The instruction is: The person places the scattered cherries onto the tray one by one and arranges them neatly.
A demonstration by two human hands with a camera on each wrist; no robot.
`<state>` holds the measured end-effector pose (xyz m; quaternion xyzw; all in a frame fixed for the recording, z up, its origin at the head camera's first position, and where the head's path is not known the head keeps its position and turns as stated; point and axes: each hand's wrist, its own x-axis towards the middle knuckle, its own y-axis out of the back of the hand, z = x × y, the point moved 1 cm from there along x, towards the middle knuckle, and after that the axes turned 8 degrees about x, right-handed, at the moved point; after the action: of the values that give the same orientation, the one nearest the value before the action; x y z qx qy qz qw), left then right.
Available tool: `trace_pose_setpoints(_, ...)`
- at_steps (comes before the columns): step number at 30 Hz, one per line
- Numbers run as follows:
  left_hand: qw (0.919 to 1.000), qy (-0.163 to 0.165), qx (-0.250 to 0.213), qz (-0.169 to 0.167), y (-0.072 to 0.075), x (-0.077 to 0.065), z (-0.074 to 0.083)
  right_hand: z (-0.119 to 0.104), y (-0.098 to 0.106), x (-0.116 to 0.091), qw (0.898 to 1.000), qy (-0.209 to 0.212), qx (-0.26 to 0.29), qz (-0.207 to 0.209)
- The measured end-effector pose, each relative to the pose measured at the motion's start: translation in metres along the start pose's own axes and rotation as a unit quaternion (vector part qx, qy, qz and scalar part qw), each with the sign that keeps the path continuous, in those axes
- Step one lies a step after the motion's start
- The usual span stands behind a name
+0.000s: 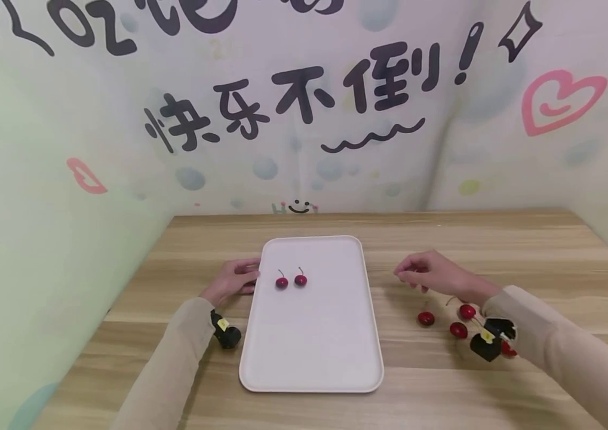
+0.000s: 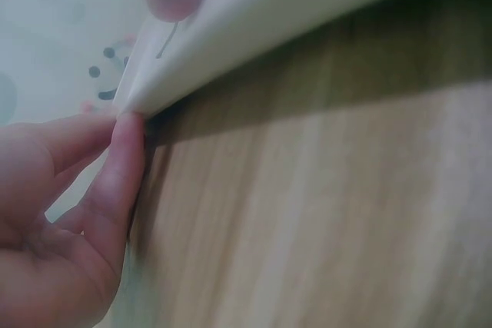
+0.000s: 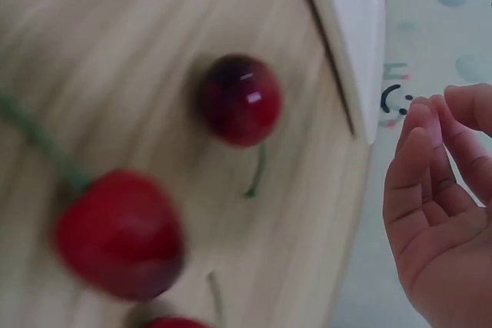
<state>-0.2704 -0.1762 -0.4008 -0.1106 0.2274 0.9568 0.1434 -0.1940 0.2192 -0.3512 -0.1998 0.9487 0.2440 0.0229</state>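
A white rectangular tray [image 1: 312, 340] lies on the wooden table. Two dark red cherries, a left one [image 1: 281, 283] and a right one [image 1: 301, 280], sit on its upper left part, stems up. My left hand [image 1: 231, 279] pinches the tray's left rim between thumb and fingers; the left wrist view shows the fingertips meeting at the edge. To the right of the tray, my right hand [image 1: 438, 275] hovers above the table, its fingers loosely bent with nothing between them. Nearest below it lies a loose cherry [image 3: 242, 100] with a green stem.
Several more cherries lie by the right wrist, among them one cherry [image 1: 458, 329] and another [image 1: 467, 311]; the wrist camera [image 1: 489, 340] partly hides one cherry [image 1: 508, 349]. Behind the wooden table [image 1: 202, 233] stands a printed wall [image 1: 282, 173].
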Motion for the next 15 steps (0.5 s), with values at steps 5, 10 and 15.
trace_pose_setpoints(5, 1.0000, -0.001, 0.007, 0.003, 0.000, 0.001, -0.002, 0.011, 0.000, -0.015, 1.000, -0.015, -0.012, -0.004)
trace_pose_setpoints(10, 0.9999, 0.001, 0.008, 0.006, 0.000, 0.002, -0.002, 0.017, -0.002, -0.023, 0.999, -0.001, -0.041, 0.015)
trace_pose_setpoints(15, 1.0000, 0.005, 0.006, 0.006, -0.001, 0.000, 0.000, 0.022, -0.004, -0.028, 0.995, 0.011, -0.091, 0.030)
